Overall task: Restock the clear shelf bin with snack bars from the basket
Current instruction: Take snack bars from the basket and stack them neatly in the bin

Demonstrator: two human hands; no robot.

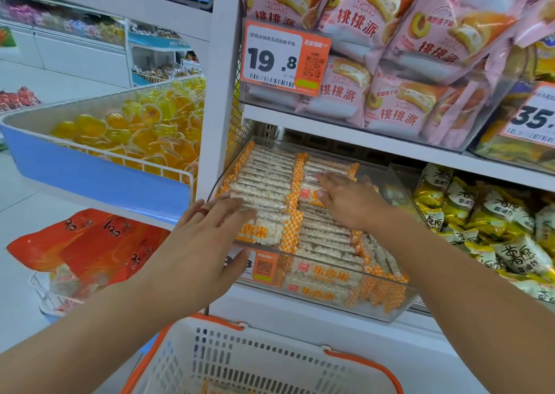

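Note:
A clear shelf bin (pixel 330 300) on the middle shelf is packed with rows of white puffed-rice snack bars (pixel 267 180) in orange-checked wrappers. My left hand (pixel 207 237), with a red ring, lies with straight fingers on the bars in the bin's front left part. My right hand (pixel 345 201) reaches over the middle of the bin, its fingers flat on the bars there. Neither hand grips a bar. Below, the white basket with orange rim (pixel 363 360) sits close to me; its inside is mostly out of view.
A bin of pink cake packets (pixel 390 99) fills the shelf above, with a 19.8 price tag (pixel 282 57). Yellow-green snack bags (pixel 486 213) lie in the bin to the right. To the left are a blue tray of yellow jelly cups (pixel 135 132) and orange bags (pixel 90 243).

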